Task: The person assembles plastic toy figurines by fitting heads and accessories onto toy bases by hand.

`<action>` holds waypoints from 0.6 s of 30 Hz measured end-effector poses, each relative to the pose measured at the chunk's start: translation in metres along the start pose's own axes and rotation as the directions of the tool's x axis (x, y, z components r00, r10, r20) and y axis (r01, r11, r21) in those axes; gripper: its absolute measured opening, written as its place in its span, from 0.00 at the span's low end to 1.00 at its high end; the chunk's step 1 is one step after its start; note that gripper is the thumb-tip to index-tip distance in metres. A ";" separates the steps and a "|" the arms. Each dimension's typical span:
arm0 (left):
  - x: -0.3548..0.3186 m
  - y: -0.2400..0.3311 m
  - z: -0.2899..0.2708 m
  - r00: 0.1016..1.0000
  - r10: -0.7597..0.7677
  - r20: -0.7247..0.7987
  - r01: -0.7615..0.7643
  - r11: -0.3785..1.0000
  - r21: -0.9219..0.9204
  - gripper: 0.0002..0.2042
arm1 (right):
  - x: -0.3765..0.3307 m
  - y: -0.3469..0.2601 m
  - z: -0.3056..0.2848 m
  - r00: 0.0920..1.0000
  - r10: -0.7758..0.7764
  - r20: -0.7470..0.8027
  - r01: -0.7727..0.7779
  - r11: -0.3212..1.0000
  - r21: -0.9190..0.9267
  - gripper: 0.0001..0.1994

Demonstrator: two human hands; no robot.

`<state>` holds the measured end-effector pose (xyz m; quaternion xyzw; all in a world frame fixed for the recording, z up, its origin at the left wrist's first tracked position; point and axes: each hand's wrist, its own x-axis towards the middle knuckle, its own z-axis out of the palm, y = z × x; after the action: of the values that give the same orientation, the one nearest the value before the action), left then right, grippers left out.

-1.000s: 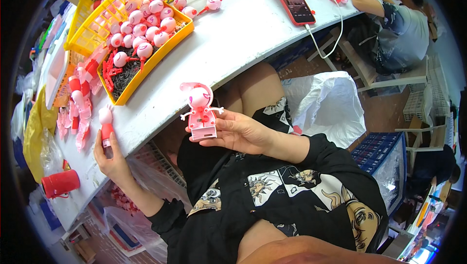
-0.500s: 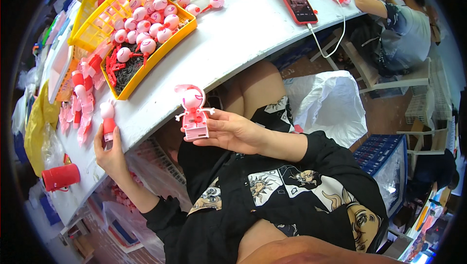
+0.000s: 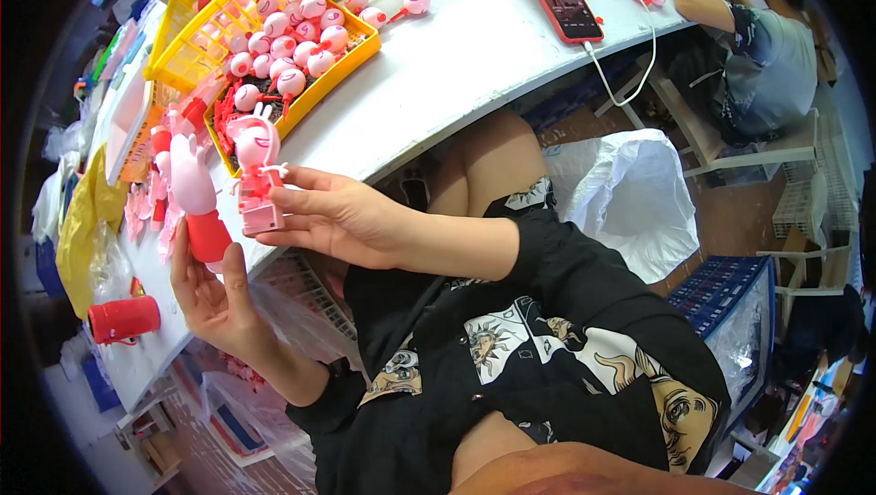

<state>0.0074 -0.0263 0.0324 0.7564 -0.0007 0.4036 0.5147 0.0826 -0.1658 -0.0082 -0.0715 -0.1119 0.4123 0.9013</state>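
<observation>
Just over the near edge of the white table [image 3: 401, 84], the left hand [image 3: 217, 311] and right hand [image 3: 351, 221] pinch, respectively, the red-and-pink piece [image 3: 199, 199], leaning left, and, close on its right, the smaller pink figure [image 3: 256, 163], upright.

White table [image 3: 438, 84], bright light on top. Brown floor [image 3: 730, 212] at right. Pale wooden seat [image 3: 776, 146] far right, second wooden frame [image 3: 810, 291] behind.
</observation>
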 end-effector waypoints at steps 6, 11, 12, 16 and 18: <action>-0.008 0.004 0.011 1.000 -0.008 0.024 0.012 0.990 -0.141 0.23 | 0.001 0.014 0.002 1.000 -0.014 0.001 0.014 1.000 0.014 0.24; -0.016 -0.007 0.008 0.995 -0.101 0.002 0.093 0.907 -0.411 0.27 | -0.008 0.023 -0.006 0.992 -0.093 -0.090 0.092 0.996 -0.016 0.29; -0.017 -0.013 0.008 0.993 -0.115 0.025 0.112 0.858 -0.501 0.27 | -0.010 0.021 -0.005 0.989 -0.104 -0.101 0.099 0.994 -0.053 0.29; -0.022 -0.022 0.006 0.980 -0.162 0.115 0.198 0.809 -0.553 0.26 | -0.013 0.024 -0.007 0.981 -0.162 -0.110 0.140 0.972 -0.188 0.28; -0.023 -0.023 0.002 0.974 -0.169 0.149 0.223 0.818 -0.530 0.27 | -0.012 0.024 -0.006 0.983 -0.146 -0.114 0.119 0.970 -0.214 0.29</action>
<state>0.0028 -0.0267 0.0005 0.5936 -0.0621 0.2951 0.7461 0.0591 -0.1592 -0.0215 -0.1833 -0.1000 0.3320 0.9199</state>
